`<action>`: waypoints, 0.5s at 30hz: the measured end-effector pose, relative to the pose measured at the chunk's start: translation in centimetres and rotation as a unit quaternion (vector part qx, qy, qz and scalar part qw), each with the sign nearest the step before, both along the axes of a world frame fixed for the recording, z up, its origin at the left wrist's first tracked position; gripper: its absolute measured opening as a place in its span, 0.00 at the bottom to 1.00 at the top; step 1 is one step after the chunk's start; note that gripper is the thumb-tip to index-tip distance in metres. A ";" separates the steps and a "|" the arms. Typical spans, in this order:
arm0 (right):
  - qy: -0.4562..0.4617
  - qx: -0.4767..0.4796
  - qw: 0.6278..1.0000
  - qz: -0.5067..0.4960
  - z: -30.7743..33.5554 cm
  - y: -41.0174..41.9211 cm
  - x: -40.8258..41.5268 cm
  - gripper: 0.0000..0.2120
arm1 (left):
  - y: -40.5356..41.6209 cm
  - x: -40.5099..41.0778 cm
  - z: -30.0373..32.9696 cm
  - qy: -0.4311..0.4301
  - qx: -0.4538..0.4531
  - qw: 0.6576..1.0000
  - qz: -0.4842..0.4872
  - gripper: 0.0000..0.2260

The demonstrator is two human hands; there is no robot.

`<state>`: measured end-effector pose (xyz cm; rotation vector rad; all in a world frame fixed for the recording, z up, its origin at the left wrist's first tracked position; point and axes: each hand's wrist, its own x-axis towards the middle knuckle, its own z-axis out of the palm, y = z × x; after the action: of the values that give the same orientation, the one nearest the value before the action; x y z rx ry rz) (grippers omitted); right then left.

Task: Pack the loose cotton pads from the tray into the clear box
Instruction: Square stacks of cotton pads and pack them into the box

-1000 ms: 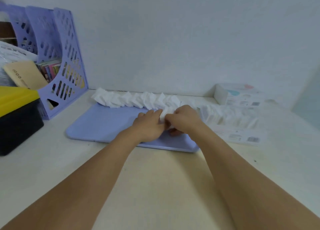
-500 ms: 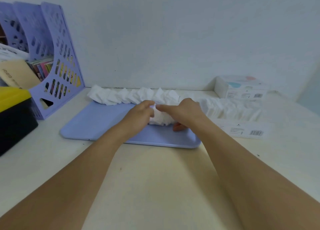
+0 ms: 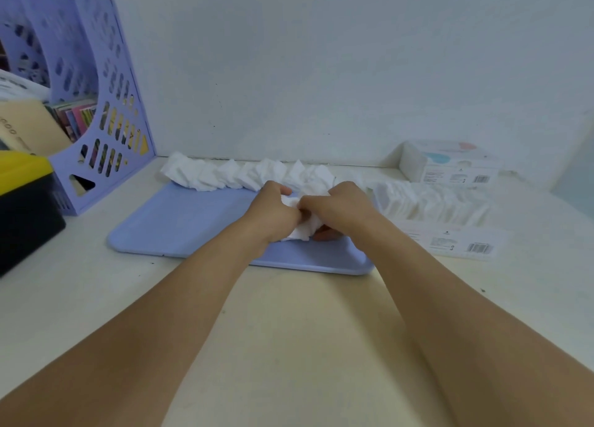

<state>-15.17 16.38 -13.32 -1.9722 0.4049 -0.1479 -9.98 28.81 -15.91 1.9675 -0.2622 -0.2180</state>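
Both hands met over the far right part of the lilac tray [image 3: 180,230], the left hand [image 3: 271,212] and the right hand [image 3: 340,206] curled round one small bunch of white cotton pads [image 3: 302,230] squeezed between them. That bunch hung just above the tray floor, its lower edge showing beneath the knuckles. More loose pads [image 3: 238,176] lay in a ragged row along the tray's far edge, running left to right, well to the left of the grip at one end and almost touching the hands at the other. The clear box [image 3: 430,208] lay just beside the tray on the right, its long side also running left to right and already lined with upright pads, so the right hand was the nearer one and the carry would probably be a short sideways shift. Everything sat on a pale cream desk [image 3: 289,330] against a plain white wall. A lilac file rack [image 3: 106,111] and a yellow-lidded black bin [image 3: 22,214] stood at the left, and a white carton [image 3: 450,166] stood behind the clear box.
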 end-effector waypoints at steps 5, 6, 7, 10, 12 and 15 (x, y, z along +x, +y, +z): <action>-0.051 0.035 0.997 -0.039 0.1 -0.8 0.2 0.05 | 0.7 0.5 0.1 -0.058 -0.046 0.997 0.023 0.27; -0.070 0.052 0.995 -0.038 0.3 -1.0 0.2 0.04 | 1.0 0.6 0.0 -0.061 -0.054 0.996 0.023 0.28; -0.086 0.084 0.992 -0.027 0.6 -1.1 0.2 0.04 | 1.0 0.8 0.0 -0.063 -0.055 0.996 0.020 0.29; -0.087 0.283 0.955 0.034 1.7 -1.3 -0.1 0.08 | 0.8 1.1 0.2 -0.034 -0.054 0.998 0.007 0.28; -0.070 0.394 0.914 0.070 2.0 -1.4 -0.5 0.12 | 0.5 1.2 0.5 0.008 -0.071 0.997 -0.001 0.25; -0.042 0.445 0.889 0.096 2.1 -1.4 -0.9 0.13 | 0.3 0.7 0.6 0.009 -0.036 0.999 -0.032 0.22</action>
<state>-16.06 14.95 -11.25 -1.0766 0.1613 0.0771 -9.27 29.09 -15.33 1.8871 -0.3176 -0.2654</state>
